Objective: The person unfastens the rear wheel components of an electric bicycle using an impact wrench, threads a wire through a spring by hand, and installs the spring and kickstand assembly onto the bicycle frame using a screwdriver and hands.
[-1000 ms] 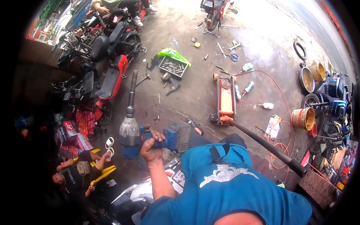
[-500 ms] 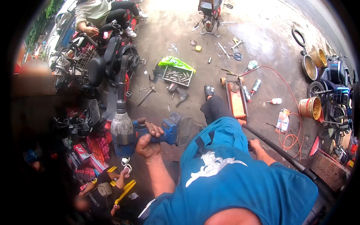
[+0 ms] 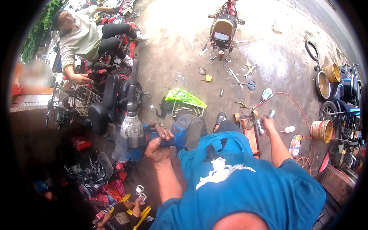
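Note:
My left hand [image 3: 159, 149] grips a blue cordless impact wrench [image 3: 172, 136] with a grey metal nose and a long dark socket extension [image 3: 133, 86] pointing up. My right hand [image 3: 267, 123] is curled beside the orange floor jack [image 3: 249, 134], near a small can [image 3: 271, 114]; I cannot make out whether it holds anything. A metal tray of sockets [image 3: 188, 111] with a bright green plastic bag [image 3: 184, 96] lies beyond the wrench.
Scooters [image 3: 111, 99] crowd the left, where a person [image 3: 80, 38] sits; another person [image 3: 122, 218] is lower left. A red-framed scooter [image 3: 224, 32] stands ahead among scattered wrenches [image 3: 249, 69]. Buckets [image 3: 321, 131], a red hose [image 3: 299, 107] and more scooters [image 3: 349, 92] are right.
My body and view have shifted forward. My right hand has come up into view and away from the jack's long handle. The seated person on the left shows more fully.

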Available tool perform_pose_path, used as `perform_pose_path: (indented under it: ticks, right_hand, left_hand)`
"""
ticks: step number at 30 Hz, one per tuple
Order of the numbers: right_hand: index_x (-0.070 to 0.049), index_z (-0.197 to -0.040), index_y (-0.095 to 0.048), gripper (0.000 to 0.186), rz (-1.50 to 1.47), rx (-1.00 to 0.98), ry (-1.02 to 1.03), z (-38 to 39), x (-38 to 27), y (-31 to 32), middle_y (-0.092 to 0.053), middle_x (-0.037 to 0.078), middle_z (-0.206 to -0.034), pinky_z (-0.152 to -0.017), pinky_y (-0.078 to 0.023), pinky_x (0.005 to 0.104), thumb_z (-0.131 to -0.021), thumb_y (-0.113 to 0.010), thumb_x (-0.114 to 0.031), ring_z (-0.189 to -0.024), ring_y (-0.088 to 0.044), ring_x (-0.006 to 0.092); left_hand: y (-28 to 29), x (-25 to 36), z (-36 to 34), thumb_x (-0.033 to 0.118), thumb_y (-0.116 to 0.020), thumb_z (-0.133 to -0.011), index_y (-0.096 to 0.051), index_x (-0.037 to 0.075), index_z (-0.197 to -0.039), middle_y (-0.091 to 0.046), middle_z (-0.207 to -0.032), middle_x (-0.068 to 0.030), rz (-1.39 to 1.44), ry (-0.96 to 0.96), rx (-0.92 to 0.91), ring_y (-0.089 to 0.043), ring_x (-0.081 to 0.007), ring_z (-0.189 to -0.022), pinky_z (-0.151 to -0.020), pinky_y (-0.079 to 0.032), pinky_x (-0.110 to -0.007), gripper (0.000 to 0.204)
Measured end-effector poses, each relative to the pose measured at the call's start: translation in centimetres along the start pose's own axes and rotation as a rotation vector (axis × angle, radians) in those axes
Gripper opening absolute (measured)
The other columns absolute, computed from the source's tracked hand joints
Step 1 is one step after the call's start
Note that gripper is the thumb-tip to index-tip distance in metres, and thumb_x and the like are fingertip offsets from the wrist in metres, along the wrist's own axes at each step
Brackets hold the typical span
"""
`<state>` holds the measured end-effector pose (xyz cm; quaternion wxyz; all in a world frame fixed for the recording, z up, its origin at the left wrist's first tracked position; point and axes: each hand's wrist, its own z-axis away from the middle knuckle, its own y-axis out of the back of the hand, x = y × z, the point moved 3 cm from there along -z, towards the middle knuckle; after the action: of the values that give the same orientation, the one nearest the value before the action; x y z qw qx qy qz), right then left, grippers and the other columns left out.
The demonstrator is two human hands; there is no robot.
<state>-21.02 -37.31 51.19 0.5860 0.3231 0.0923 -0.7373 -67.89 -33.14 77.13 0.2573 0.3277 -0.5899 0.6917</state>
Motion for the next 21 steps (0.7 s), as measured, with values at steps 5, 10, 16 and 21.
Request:
perform_pose_path:
  ticks: [5, 10, 16, 21]
  right_hand:
    - [0.001, -0.113, -0.055, 0.035, -0.041, 0.017, 0.172, -1.9, -11.1, -6.1, -0.062, 0.007, -0.086, -0.058, -0.046, 0.0256, -0.086, -0.059, -0.022, -0.069, -0.057, 0.0132]
    - [0.0, -0.11, -0.055, 0.034, -0.285, 0.092, 0.035, -6.7, -9.5, -10.4, -0.062, 0.008, -0.086, -0.052, -0.045, 0.0247, -0.086, -0.059, -0.023, -0.065, -0.058, 0.0141]
    - [-0.002, -0.101, -0.058, 0.024, -0.391, 0.424, -0.111, -4.9, -4.6, -14.0, -0.061, 0.006, -0.078, -0.047, -0.042, 0.0232, -0.084, -0.058, -0.02, -0.059, -0.056, 0.0127]
    - [-0.003, -0.093, -0.06, 0.015, -0.284, 0.706, -0.229, -1.6, -2.8, -17.9, -0.054, 0.001, -0.065, -0.041, -0.034, 0.023, -0.084, -0.058, -0.014, -0.047, -0.044, 0.0075]
  left_hand:
    - [-0.7, 0.5, -10.9, 0.013, -0.061, -0.071, -0.042, 0.001, -0.124, -0.052, -0.075, -0.0074, 0.023, 0.056, -0.113, -0.053, -0.021, -0.069, -0.073, -0.044, -0.04, 0.058]
    - [0.2, -1.0, -25.5, 0.012, -0.06, -0.072, -0.041, -0.001, -0.125, -0.053, -0.074, -0.0073, 0.011, 0.125, -0.159, -0.053, -0.0206, -0.069, -0.073, -0.044, -0.041, 0.059]
    - [1.3, -3.6, -44.8, 0.012, -0.06, -0.071, -0.044, -0.002, -0.121, -0.052, -0.074, -0.008, -0.053, 0.27, -0.386, -0.053, -0.0206, -0.069, -0.072, -0.044, -0.041, 0.055]
    - [0.6, -6.1, -54.8, 0.011, -0.061, -0.071, -0.042, -0.005, -0.121, -0.052, -0.073, -0.0084, -0.101, 0.432, -0.423, -0.053, -0.0213, -0.068, -0.071, -0.046, -0.039, 0.056]
